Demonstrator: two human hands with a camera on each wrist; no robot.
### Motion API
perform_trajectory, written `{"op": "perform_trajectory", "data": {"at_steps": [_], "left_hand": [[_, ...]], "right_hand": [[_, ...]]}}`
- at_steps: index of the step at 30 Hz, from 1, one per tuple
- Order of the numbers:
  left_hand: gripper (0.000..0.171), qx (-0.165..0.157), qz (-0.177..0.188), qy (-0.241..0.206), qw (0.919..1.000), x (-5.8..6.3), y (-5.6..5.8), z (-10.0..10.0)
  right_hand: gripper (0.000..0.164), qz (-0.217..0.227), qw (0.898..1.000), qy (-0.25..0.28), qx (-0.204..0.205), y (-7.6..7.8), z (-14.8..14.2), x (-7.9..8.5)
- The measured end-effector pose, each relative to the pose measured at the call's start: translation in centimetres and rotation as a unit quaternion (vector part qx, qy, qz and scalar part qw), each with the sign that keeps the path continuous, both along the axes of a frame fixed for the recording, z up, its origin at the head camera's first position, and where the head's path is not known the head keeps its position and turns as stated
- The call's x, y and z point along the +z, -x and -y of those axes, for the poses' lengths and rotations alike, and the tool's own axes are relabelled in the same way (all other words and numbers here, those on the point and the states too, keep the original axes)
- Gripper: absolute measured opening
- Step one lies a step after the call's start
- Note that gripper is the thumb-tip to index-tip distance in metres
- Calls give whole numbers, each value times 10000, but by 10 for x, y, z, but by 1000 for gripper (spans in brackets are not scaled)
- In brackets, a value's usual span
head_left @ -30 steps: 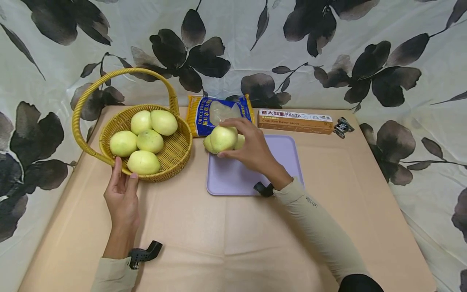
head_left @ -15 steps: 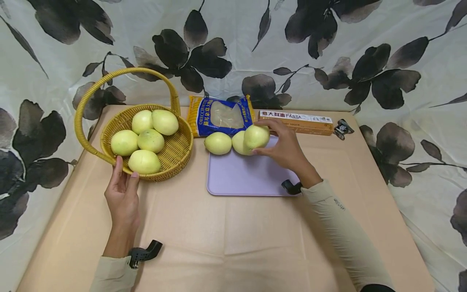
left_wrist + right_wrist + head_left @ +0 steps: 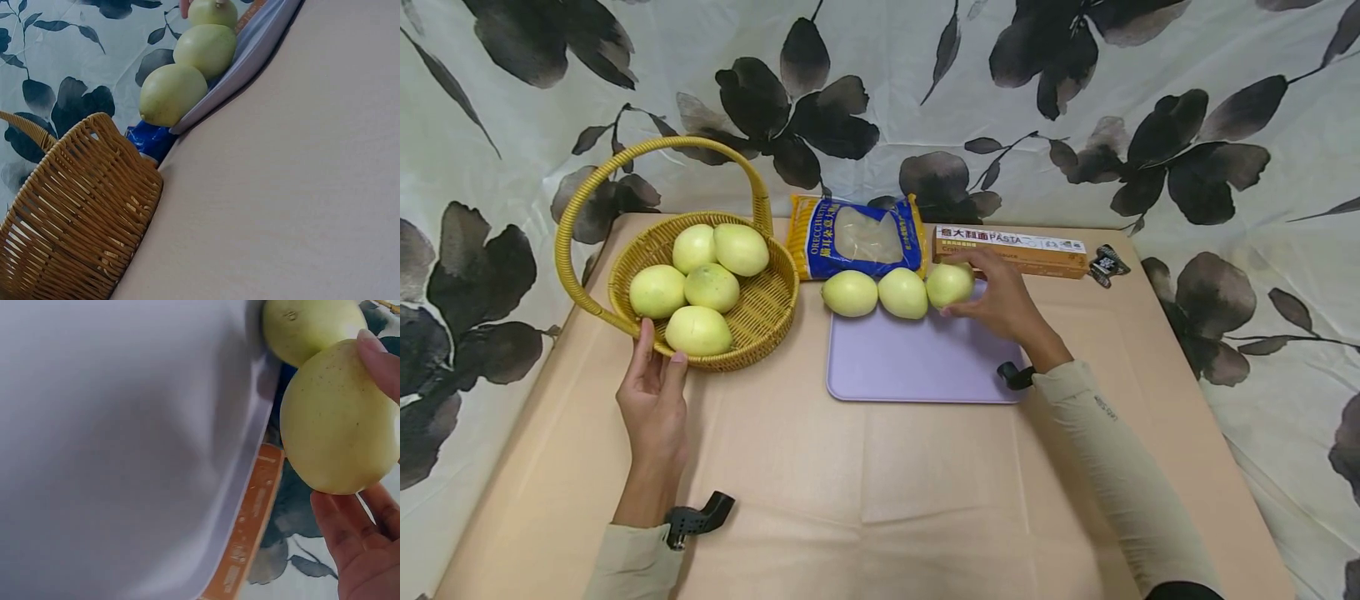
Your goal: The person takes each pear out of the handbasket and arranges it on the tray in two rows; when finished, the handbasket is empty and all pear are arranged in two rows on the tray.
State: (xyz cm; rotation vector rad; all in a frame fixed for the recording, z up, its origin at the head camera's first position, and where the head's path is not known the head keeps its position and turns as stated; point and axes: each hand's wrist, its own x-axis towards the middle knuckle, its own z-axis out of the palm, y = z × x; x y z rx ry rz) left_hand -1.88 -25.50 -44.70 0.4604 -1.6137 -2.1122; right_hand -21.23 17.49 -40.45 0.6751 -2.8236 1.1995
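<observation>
In the head view, my right hand (image 3: 1000, 296) holds a pale yellow-green oval fruit (image 3: 950, 284) between thumb and fingers, at the far side of the lilac tray (image 3: 917, 367). Two similar fruits sit in a row to its left, a middle fruit (image 3: 902, 293) and an end fruit (image 3: 849, 293). The right wrist view shows the held fruit (image 3: 340, 419) beside the middle one. My left hand (image 3: 655, 417) touches the near side of a yellow wicker basket (image 3: 767, 333) with thumb and fingers extended; part of the fingers is hidden. Several like fruits (image 3: 698, 332) lie in the basket.
Behind the tray lie a blue and yellow pasta bag (image 3: 865, 237) and an orange pasta box (image 3: 1011, 252). A small black wrapped item (image 3: 1107, 265) is at the box's right end. The basket's tall handle (image 3: 662, 143) arches up at left. A floral cloth (image 3: 910, 100) hangs behind the table.
My right hand has carried its fruit rightward over the other two and lowered it at the right end of the row. The left hand and basket stay in place.
</observation>
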Motion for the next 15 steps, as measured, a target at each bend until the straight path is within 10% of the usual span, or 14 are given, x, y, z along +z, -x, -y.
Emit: {"op": "perform_trajectory", "data": {"at_steps": [15], "left_hand": [[69, 56, -70, -21, 10000, 1, 1, -1]], "right_hand": [[84, 47, 9982, -498, 345, 17, -2, -19]]}}
